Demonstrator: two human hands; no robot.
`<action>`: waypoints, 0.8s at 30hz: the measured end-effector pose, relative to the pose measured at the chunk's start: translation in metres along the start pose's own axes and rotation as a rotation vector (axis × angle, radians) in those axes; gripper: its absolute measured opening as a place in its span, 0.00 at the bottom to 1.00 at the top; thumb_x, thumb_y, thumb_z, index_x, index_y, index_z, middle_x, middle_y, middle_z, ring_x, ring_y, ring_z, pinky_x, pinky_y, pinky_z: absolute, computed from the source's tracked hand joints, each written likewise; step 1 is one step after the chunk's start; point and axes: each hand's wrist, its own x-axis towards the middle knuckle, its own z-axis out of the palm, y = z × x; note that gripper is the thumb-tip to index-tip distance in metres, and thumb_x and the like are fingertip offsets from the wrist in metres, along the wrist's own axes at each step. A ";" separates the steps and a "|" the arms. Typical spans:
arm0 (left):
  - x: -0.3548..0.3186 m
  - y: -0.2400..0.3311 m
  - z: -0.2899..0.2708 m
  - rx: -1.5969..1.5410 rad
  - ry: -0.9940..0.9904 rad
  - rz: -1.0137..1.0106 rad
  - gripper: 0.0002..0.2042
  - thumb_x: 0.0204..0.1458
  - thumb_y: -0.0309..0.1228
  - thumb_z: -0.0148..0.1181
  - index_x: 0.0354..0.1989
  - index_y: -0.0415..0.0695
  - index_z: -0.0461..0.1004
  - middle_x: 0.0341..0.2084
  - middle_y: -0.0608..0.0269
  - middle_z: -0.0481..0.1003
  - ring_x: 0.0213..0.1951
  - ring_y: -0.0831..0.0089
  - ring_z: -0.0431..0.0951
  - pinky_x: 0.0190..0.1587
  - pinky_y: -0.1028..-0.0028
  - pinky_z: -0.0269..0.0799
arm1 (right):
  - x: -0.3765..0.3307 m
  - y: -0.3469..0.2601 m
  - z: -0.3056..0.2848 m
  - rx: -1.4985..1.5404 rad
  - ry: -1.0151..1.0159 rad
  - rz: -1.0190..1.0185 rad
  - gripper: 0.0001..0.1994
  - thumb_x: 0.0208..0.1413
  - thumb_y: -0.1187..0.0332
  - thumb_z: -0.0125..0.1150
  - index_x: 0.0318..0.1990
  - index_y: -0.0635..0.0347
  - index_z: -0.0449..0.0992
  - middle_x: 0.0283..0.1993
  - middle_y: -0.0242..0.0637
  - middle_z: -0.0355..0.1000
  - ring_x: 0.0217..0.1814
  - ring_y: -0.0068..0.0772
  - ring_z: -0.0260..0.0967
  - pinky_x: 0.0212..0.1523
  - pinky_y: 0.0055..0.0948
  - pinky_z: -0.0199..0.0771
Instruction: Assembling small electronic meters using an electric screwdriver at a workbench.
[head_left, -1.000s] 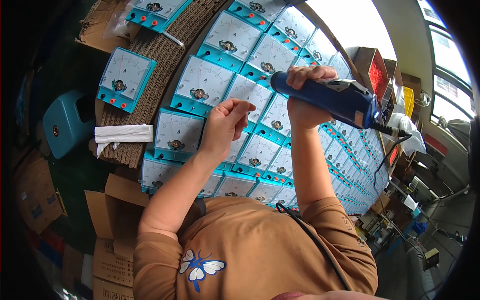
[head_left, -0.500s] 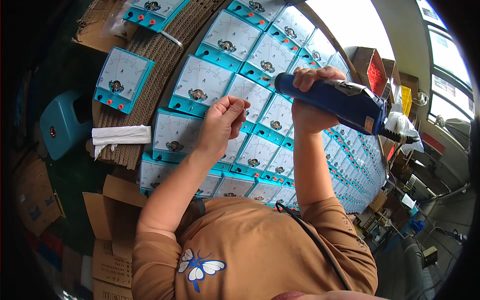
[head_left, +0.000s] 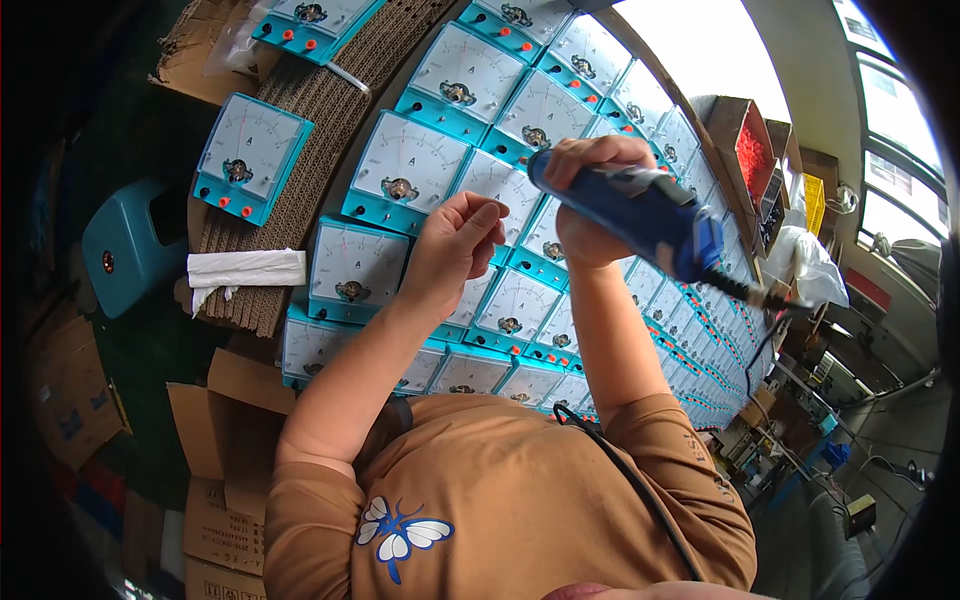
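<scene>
**Driver poised over rows of panel meters**

Here we are wrapping our right hand (head_left: 590,205) tightly around a blue electric screwdriver (head_left: 640,215), holding it by the upper end of its barrel so that the tool angles over the meters while its cable trails off toward the right. Our left hand (head_left: 455,250) is hovering with fingers loosely curled and pinched together, perhaps pinching something small, though we cannot tell. It is sitting just above a white-faced meter with a teal base (head_left: 505,190), apparently to steady the work. The meters are lying face up in overlapping rows, dials exposed, some resting on corrugated cardboard (head_left: 300,100). A blue stool (head_left: 130,245) is standing to the left.
</scene>
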 end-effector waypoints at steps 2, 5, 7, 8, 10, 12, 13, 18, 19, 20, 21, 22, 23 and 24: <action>-0.001 0.001 0.001 0.001 0.001 0.031 0.10 0.56 0.37 0.54 0.33 0.43 0.70 0.19 0.74 0.69 0.14 0.90 0.58 0.15 0.87 0.47 | 0.007 0.000 -0.016 0.054 0.086 -0.047 0.27 0.53 0.40 0.40 0.35 0.60 0.64 0.21 0.42 0.67 0.23 0.36 0.64 0.29 0.31 0.65; -0.002 0.004 0.000 -0.094 0.062 0.021 0.08 0.56 0.35 0.53 0.32 0.44 0.69 0.19 0.73 0.69 0.15 0.90 0.57 0.15 0.87 0.47 | 0.014 -0.028 -0.032 0.176 0.281 0.004 0.23 0.53 0.44 0.40 0.36 0.57 0.66 0.20 0.36 0.64 0.24 0.32 0.61 0.34 0.37 0.61; -0.004 0.008 0.003 -0.167 0.141 0.019 0.07 0.56 0.32 0.52 0.27 0.45 0.68 0.16 0.73 0.67 0.13 0.88 0.56 0.14 0.86 0.47 | 0.012 -0.047 -0.024 0.436 0.178 0.110 0.19 0.55 0.48 0.41 0.36 0.55 0.67 0.20 0.33 0.63 0.25 0.30 0.60 0.37 0.36 0.59; -0.006 0.007 0.003 -0.168 0.142 0.022 0.07 0.56 0.32 0.52 0.27 0.45 0.68 0.16 0.73 0.67 0.13 0.88 0.56 0.14 0.86 0.47 | 0.010 -0.052 -0.019 0.527 0.112 0.152 0.19 0.55 0.48 0.41 0.36 0.54 0.67 0.20 0.32 0.63 0.25 0.29 0.60 0.37 0.35 0.59; -0.008 0.009 0.007 -0.138 0.023 0.030 0.08 0.57 0.35 0.53 0.30 0.44 0.69 0.18 0.73 0.69 0.13 0.89 0.56 0.14 0.86 0.47 | 0.004 -0.055 -0.007 0.506 -0.034 0.234 0.16 0.56 0.51 0.45 0.36 0.54 0.67 0.19 0.26 0.61 0.26 0.25 0.58 0.45 0.34 0.57; -0.014 0.012 0.011 -0.118 0.028 0.028 0.08 0.56 0.35 0.53 0.30 0.44 0.69 0.18 0.72 0.69 0.13 0.89 0.56 0.14 0.87 0.47 | -0.004 -0.047 -0.002 0.544 0.019 0.238 0.18 0.55 0.47 0.44 0.36 0.54 0.66 0.19 0.30 0.62 0.24 0.29 0.60 0.36 0.35 0.59; -0.016 0.014 0.010 -0.072 0.050 0.028 0.09 0.56 0.35 0.53 0.30 0.43 0.70 0.18 0.72 0.69 0.13 0.89 0.57 0.14 0.87 0.48 | -0.003 -0.046 0.000 0.543 0.016 0.236 0.18 0.55 0.47 0.44 0.36 0.54 0.66 0.19 0.30 0.62 0.24 0.29 0.60 0.36 0.35 0.59; -0.015 0.022 -0.002 -0.054 0.161 0.136 0.09 0.59 0.33 0.47 0.39 0.41 0.69 0.21 0.69 0.70 0.15 0.88 0.59 0.16 0.87 0.50 | 0.018 -0.028 0.016 0.313 0.072 0.080 0.20 0.55 0.49 0.40 0.38 0.57 0.67 0.21 0.32 0.62 0.27 0.32 0.59 0.44 0.37 0.59; -0.016 0.021 -0.006 -0.055 0.160 0.139 0.09 0.59 0.33 0.47 0.39 0.41 0.69 0.21 0.69 0.70 0.15 0.88 0.59 0.16 0.87 0.50 | 0.023 -0.019 0.018 0.212 0.068 -0.007 0.23 0.54 0.46 0.37 0.38 0.58 0.67 0.21 0.35 0.63 0.26 0.35 0.61 0.41 0.39 0.61; -0.018 0.018 -0.012 -0.054 0.139 0.139 0.09 0.59 0.33 0.47 0.39 0.41 0.69 0.21 0.69 0.70 0.15 0.88 0.59 0.16 0.87 0.49 | 0.028 -0.012 0.021 0.181 0.050 -0.025 0.24 0.54 0.45 0.37 0.38 0.58 0.67 0.21 0.37 0.64 0.25 0.36 0.62 0.39 0.39 0.61; -0.020 0.016 -0.017 -0.054 0.121 0.141 0.09 0.59 0.34 0.48 0.39 0.41 0.69 0.20 0.68 0.70 0.15 0.87 0.59 0.15 0.86 0.49 | 0.032 -0.004 0.023 0.152 0.029 -0.041 0.25 0.54 0.44 0.36 0.38 0.59 0.67 0.21 0.38 0.64 0.25 0.37 0.63 0.37 0.40 0.61; -0.022 0.014 -0.021 -0.058 0.087 0.139 0.09 0.59 0.35 0.48 0.38 0.42 0.70 0.20 0.68 0.70 0.15 0.87 0.59 0.15 0.86 0.48 | 0.035 0.004 0.025 0.166 0.021 -0.043 0.26 0.54 0.44 0.35 0.37 0.60 0.66 0.20 0.40 0.65 0.24 0.39 0.63 0.35 0.39 0.62; -0.024 0.013 -0.024 -0.062 0.091 0.143 0.09 0.59 0.35 0.48 0.38 0.42 0.70 0.20 0.68 0.70 0.15 0.87 0.59 0.15 0.86 0.48 | 0.036 0.010 0.025 0.169 0.017 -0.040 0.26 0.54 0.44 0.35 0.37 0.60 0.66 0.20 0.40 0.65 0.24 0.39 0.63 0.35 0.39 0.62; -0.026 0.012 -0.025 -0.074 0.053 0.131 0.10 0.58 0.36 0.49 0.37 0.42 0.70 0.20 0.68 0.70 0.14 0.87 0.59 0.14 0.86 0.48 | 0.036 0.016 0.024 0.140 0.059 -0.031 0.29 0.54 0.41 0.32 0.37 0.61 0.65 0.20 0.43 0.66 0.23 0.38 0.64 0.33 0.36 0.64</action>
